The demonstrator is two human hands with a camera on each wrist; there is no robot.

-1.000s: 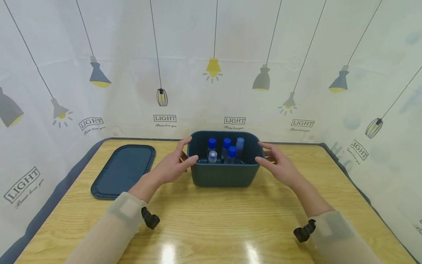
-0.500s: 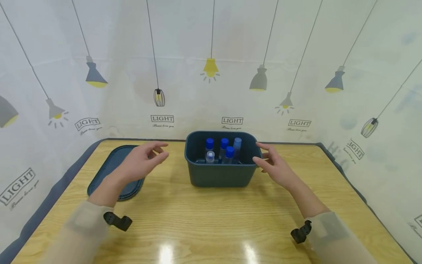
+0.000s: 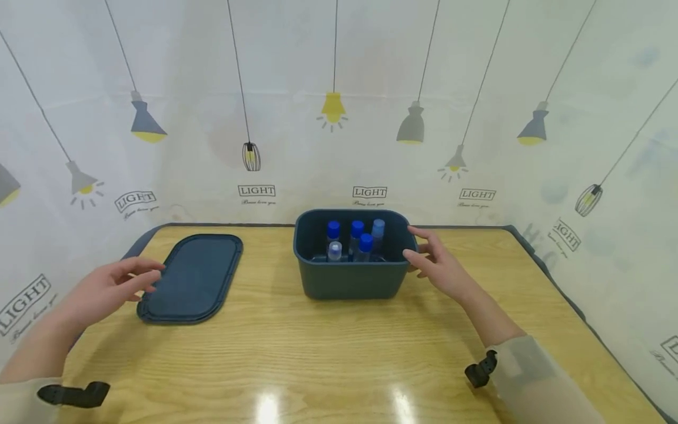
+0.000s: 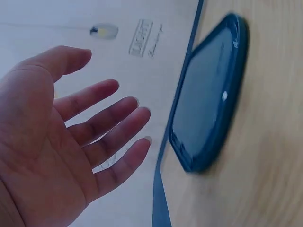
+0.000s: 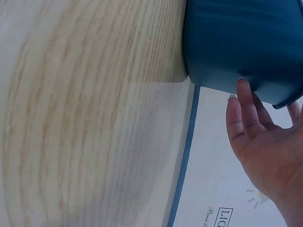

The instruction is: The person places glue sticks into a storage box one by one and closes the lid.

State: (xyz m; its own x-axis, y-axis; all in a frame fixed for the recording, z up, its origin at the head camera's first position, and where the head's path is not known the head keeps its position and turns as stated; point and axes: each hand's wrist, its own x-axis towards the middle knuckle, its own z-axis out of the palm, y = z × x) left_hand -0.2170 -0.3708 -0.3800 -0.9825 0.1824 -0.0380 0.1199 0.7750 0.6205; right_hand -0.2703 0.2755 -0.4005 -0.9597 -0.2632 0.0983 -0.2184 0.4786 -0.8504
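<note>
A dark blue plastic bin [image 3: 352,282] stands upright at the back middle of the table. Inside it are several small clear bottles with blue caps [image 3: 365,242], and one bottle [image 3: 335,252] has a clear cap. My right hand [image 3: 447,274] rests at the bin's right side, fingertips against the wall and thumb near the front corner of the rim. Flat on the table to the left lies a dark blue lid [image 3: 196,277]. Over its left edge hovers my left hand [image 3: 113,291], holding nothing; in the left wrist view its fingers [image 4: 111,135] are spread and loosely bent, apart from the lid [image 4: 203,94].
The wooden table [image 3: 296,359] runs back to a wall cloth [image 3: 296,70] printed with hanging lamps. Bare wood lies between lid and bin. A small black camera sits on each wrist, the left one [image 3: 74,394] low in the head view.
My left hand has let go of the bin's left side and moved left, across the lid to its outer edge. My right hand stays at the bin. The view has shifted slightly.
</note>
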